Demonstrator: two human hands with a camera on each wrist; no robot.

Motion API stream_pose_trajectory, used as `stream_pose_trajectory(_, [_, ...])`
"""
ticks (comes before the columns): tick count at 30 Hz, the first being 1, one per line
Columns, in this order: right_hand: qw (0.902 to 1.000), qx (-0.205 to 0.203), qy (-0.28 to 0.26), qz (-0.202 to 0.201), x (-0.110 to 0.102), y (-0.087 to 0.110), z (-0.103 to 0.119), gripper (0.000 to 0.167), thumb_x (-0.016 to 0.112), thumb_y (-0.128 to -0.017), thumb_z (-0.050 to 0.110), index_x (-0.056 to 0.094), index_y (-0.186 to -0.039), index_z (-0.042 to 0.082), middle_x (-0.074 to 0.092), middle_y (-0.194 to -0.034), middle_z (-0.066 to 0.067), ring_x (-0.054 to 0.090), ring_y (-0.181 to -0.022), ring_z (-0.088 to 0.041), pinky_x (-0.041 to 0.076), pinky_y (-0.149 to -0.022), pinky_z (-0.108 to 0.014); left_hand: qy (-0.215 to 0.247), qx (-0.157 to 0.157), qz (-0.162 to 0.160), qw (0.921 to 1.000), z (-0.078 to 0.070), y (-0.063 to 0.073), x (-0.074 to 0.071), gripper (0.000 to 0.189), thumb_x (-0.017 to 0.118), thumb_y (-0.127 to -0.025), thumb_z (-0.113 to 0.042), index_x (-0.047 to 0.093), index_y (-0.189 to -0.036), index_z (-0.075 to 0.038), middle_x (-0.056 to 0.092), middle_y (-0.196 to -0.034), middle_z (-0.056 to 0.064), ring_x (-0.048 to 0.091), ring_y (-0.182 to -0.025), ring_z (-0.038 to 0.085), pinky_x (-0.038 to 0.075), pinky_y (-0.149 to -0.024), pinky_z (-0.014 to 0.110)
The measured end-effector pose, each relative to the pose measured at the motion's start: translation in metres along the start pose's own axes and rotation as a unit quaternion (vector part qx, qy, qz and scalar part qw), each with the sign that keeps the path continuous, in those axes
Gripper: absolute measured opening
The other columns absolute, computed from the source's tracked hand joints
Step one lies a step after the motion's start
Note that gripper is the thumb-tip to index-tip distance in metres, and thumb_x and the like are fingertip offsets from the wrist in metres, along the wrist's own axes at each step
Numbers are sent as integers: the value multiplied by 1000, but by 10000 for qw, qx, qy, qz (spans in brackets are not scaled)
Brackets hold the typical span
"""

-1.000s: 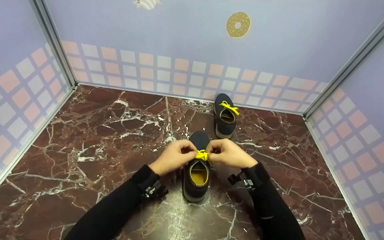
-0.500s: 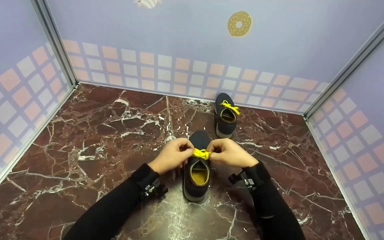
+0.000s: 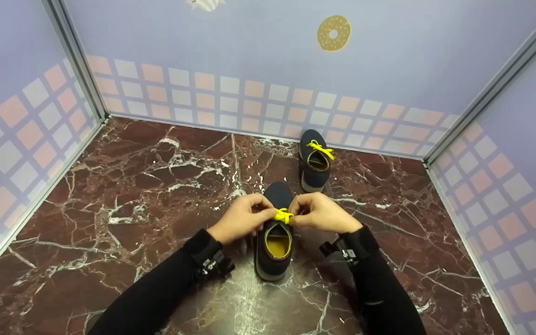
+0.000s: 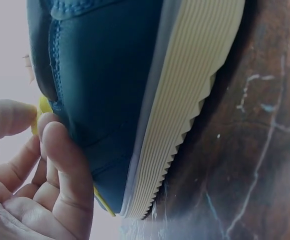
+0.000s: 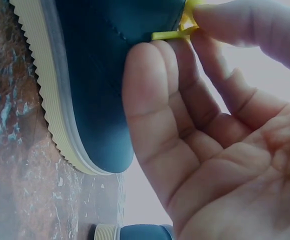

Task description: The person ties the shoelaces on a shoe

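Note:
A dark shoe [image 3: 270, 267] with a yellow lining stands on the floor, toe pointing away from me. Its yellow shoelace [image 3: 283, 215] is looped in a bow-like knot over the tongue. From the left, my left hand [image 3: 244, 217] pinches the lace between thumb and forefinger; the left wrist view shows the pinched lace [image 4: 45, 105] beside the shoe's opening. My right hand [image 3: 322, 215] pinches the lace from the other side. In the right wrist view, a flat lace end [image 5: 169, 35] sticks out past the thumb and forefinger, with the other fingers against the shoe's side [image 5: 97, 95].
A matching shoe [image 3: 315, 179] with its yellow lace [image 3: 320, 150] in a bow stands farther off to the right, its toe near the back wall [image 3: 231, 42]. Side walls rise left and right of the dark red marbled floor [image 3: 133, 195].
My left hand shifted a little left, drawing the lace out, then came back right, so the lace between the hands is bunched again. The right hand and both shoes stayed nearly still.

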State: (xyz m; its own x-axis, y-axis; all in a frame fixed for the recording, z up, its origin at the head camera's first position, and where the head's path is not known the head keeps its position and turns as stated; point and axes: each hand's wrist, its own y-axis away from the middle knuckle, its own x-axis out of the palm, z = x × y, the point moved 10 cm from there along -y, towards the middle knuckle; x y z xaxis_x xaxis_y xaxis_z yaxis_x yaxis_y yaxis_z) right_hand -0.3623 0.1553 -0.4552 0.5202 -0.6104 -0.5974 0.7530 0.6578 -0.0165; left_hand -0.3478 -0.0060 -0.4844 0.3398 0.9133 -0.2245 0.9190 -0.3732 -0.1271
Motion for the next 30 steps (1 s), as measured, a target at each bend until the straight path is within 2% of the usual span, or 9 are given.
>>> stream_pose_trajectory(5, [9998, -62, 197, -61, 0, -1, 1, 7, 82, -93, 4, 78, -93, 10, 71, -80, 7, 59, -68, -9, 47, -60, -20, 178, 95, 24, 9998, -2, -1, 0, 19, 81, -103, -18, 77, -114, -3, 69, -82, 3, 59, -57, 12, 55, -48, 31])
stream_pose_trajectory(11, [9994, -105, 323, -90, 1, -2, 1, 8, 80, -91, 4, 76, -91, 11, 70, -78, 8, 59, -68, -10, 47, -61, -21, 622, 33, -17, 9981, -1, -3, 0, 25, 82, -101, -9, 73, -121, 2, 73, -98, 9, 64, -63, 13, 56, -49, 27])
stream_pose_trajectory(14, [9990, -137, 412, -110, 1, -3, 2, 9, 80, -90, 4, 75, -89, 12, 69, -78, 9, 59, -70, -9, 47, -63, -22, 739, 20, -106, 9972, 0, -3, 0, 22, 82, -101, -7, 73, -119, 1, 75, -96, 8, 64, -63, 13, 55, -50, 26])
stream_pose_trajectory(18, [9987, -140, 481, -94, 3, -3, 2, 10, 79, -88, 4, 73, -87, 11, 68, -77, 9, 59, -70, -9, 47, -64, -22, 934, 56, -154, 9955, 0, -3, 0, 24, 79, -101, -3, 70, -120, 8, 75, -91, 8, 64, -63, 12, 54, -49, 24])
stream_pose_trajectory(25, [9984, -33, 563, -3, 5, -2, 1, 9, 77, -88, 3, 71, -88, 10, 64, -77, 11, 56, -70, -7, 44, -64, -23, 1446, 9, -3, 9895, 1, -2, 4, 30, 74, -103, 2, 61, -127, 15, 70, -99, 11, 62, -64, 13, 55, -50, 23])
stream_pose_trajectory(30, [9981, -36, 615, -12, 5, -2, 1, 11, 77, -87, 3, 69, -87, 11, 63, -76, 11, 55, -69, -7, 43, -64, -23, 1745, -99, 83, 9846, 3, -2, 6, 32, 69, -104, 3, 57, -131, 16, 66, -95, 9, 59, -63, 13, 54, -49, 23])
